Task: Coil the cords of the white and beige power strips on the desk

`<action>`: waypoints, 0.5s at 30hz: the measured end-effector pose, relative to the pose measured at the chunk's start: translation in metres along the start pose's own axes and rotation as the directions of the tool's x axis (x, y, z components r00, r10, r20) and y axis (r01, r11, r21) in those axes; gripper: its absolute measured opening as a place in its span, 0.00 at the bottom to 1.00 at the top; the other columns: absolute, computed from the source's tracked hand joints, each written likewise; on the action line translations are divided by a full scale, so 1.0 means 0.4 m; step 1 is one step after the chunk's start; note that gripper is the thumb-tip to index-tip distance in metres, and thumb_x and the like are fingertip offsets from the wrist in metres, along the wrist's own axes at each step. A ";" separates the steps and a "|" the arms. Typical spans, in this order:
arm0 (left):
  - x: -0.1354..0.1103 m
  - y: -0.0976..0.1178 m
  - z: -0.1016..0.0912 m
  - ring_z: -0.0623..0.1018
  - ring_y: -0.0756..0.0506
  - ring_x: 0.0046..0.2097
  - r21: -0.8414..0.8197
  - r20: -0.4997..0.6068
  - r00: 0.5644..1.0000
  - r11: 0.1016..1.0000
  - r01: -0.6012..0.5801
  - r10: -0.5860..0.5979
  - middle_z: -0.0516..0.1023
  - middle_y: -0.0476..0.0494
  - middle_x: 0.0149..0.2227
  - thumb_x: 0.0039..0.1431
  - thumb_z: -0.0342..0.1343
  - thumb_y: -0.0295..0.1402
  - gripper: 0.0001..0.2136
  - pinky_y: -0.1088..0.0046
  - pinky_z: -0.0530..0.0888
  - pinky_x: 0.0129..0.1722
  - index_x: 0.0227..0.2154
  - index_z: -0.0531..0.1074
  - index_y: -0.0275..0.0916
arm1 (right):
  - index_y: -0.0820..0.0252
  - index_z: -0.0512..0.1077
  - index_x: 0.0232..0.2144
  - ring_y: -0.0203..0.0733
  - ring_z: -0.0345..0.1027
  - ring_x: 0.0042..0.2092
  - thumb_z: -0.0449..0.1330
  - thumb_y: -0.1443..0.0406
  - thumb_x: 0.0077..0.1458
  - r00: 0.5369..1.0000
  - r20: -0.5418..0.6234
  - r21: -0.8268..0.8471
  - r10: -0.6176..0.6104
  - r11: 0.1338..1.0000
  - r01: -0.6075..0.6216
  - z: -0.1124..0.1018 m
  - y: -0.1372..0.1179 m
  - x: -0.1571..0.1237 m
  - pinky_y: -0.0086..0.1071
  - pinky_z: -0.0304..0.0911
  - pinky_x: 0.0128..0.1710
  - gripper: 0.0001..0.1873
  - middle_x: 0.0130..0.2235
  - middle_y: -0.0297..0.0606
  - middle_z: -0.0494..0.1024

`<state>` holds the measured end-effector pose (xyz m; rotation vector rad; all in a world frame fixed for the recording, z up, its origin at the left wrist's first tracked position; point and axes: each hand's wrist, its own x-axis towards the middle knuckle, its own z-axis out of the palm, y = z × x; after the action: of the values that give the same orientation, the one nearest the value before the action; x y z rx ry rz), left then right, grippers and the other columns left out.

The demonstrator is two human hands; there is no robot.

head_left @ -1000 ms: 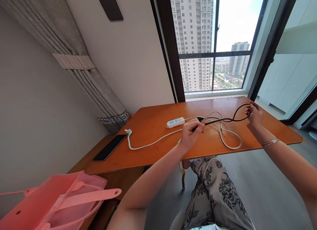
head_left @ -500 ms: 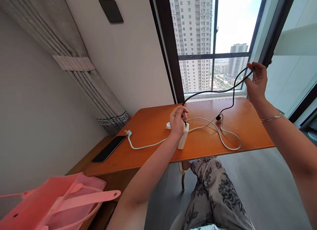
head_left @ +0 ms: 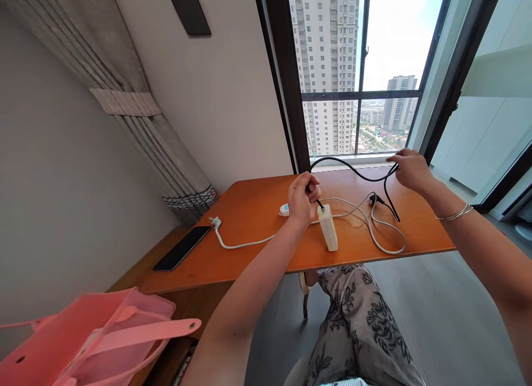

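My left hand is closed around a black cable near the end that runs into a white power adapter. The adapter hangs tilted below that hand, over the table's front part. In my right hand, near the window sill, the fingers pinch the cable's looped far part. A black plug on the cable's other end rests on the table by the loops of a white cord. The cord passes behind my left wrist to a white plug at the left.
The orange-brown table stands against the window. A black tablet or phone lies at its left edge. A small white round-ended piece sits beside my left hand. A pink bag is at the lower left.
My right hand has come down and slightly left with the cable. The adapter has swung to the right below my left hand, and the black plug has shifted slightly right.
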<state>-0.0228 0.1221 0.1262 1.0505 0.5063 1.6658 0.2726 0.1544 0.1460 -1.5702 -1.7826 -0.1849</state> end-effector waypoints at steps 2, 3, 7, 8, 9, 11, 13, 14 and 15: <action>0.001 -0.004 -0.002 0.52 0.58 0.18 0.019 0.007 1.000 1.000 0.003 -0.003 0.57 0.54 0.18 0.52 0.62 0.42 0.18 0.78 0.51 0.17 0.17 0.66 0.37 | 0.55 0.76 0.48 0.59 0.62 0.60 0.65 0.71 0.42 0.962 0.252 0.053 -0.109 0.994 0.099 0.004 -0.028 -0.031 0.59 0.53 0.63 0.26 0.52 0.46 0.74; 0.001 -0.006 -0.003 0.52 0.58 0.18 0.031 0.014 1.000 1.000 0.005 -0.005 0.57 0.54 0.18 0.52 0.62 0.43 0.17 0.78 0.51 0.17 0.17 0.66 0.37 | 0.53 0.72 0.54 0.59 0.62 0.61 0.67 0.67 0.43 0.913 0.375 0.102 -0.158 0.986 0.129 0.006 -0.048 -0.050 0.57 0.55 0.62 0.33 0.56 0.45 0.73; 0.000 -0.012 -0.004 0.53 0.57 0.18 0.072 0.085 0.996 0.997 0.004 -0.011 0.57 0.54 0.18 0.51 0.63 0.44 0.17 0.78 0.51 0.18 0.19 0.68 0.37 | 0.57 0.53 0.68 0.57 0.60 0.64 0.68 0.51 0.48 0.786 0.540 0.327 -0.301 0.936 0.134 0.035 -0.146 -0.115 0.48 0.62 0.59 0.51 0.65 0.53 0.63; -0.001 -0.013 -0.004 0.53 0.57 0.18 0.075 0.105 0.994 0.997 -0.002 -0.005 0.57 0.54 0.19 0.51 0.63 0.45 0.17 0.78 0.51 0.18 0.19 0.68 0.37 | 0.59 0.52 0.69 0.56 0.61 0.64 0.67 0.51 0.50 0.804 0.509 0.338 -0.307 0.931 0.141 0.047 -0.168 -0.124 0.47 0.62 0.59 0.50 0.65 0.54 0.64; -0.003 -0.015 -0.005 0.54 0.57 0.18 0.076 0.124 0.992 0.997 -0.010 0.000 0.58 0.54 0.19 0.51 0.63 0.45 0.18 0.78 0.52 0.18 0.20 0.68 0.37 | 0.61 0.52 0.68 0.54 0.64 0.62 0.65 0.52 0.53 0.819 0.491 0.331 -0.298 0.933 0.141 0.060 -0.186 -0.130 0.45 0.63 0.58 0.47 0.62 0.54 0.68; -0.006 -0.019 -0.009 0.56 0.57 0.18 0.084 0.156 0.988 0.996 -0.020 0.007 0.59 0.54 0.19 0.51 0.64 0.48 0.19 0.78 0.54 0.18 0.21 0.69 0.37 | 0.63 0.57 0.65 0.49 0.73 0.52 0.58 0.57 0.61 0.830 0.497 0.288 -0.253 0.950 0.117 0.086 -0.209 -0.133 0.42 0.65 0.53 0.34 0.51 0.50 0.78; -0.010 -0.025 -0.015 0.60 0.56 0.20 0.120 0.180 0.984 0.992 -0.031 0.009 0.62 0.53 0.20 0.50 0.65 0.50 0.20 0.78 0.57 0.19 0.22 0.70 0.37 | 0.63 0.66 0.59 0.45 0.75 0.43 0.50 0.62 0.65 0.856 0.478 0.252 -0.197 0.964 0.081 0.106 -0.214 -0.128 0.39 0.66 0.48 0.22 0.40 0.43 0.81; -0.012 -0.030 -0.018 0.62 0.55 0.21 0.152 0.197 0.980 0.988 -0.038 0.008 0.64 0.53 0.20 0.48 0.66 0.52 0.21 0.78 0.59 0.21 0.23 0.70 0.37 | 0.62 0.70 0.55 0.44 0.75 0.41 0.48 0.64 0.66 0.885 0.433 0.251 -0.173 0.966 0.066 0.114 -0.212 -0.124 0.38 0.66 0.47 0.20 0.38 0.42 0.81; -0.015 -0.036 -0.022 0.64 0.54 0.22 0.192 0.219 0.976 0.980 -0.043 0.000 0.66 0.52 0.21 0.47 0.66 0.53 0.22 0.77 0.62 0.22 0.23 0.71 0.37 | 0.62 0.72 0.53 0.44 0.75 0.40 0.46 0.64 0.66 0.918 0.368 0.261 -0.148 0.964 0.051 0.120 -0.208 -0.121 0.37 0.66 0.45 0.20 0.38 0.42 0.81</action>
<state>-0.0218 0.1231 0.1084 1.3704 0.5225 1.5184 0.1758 0.1225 0.1118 -1.4022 -2.0956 0.3119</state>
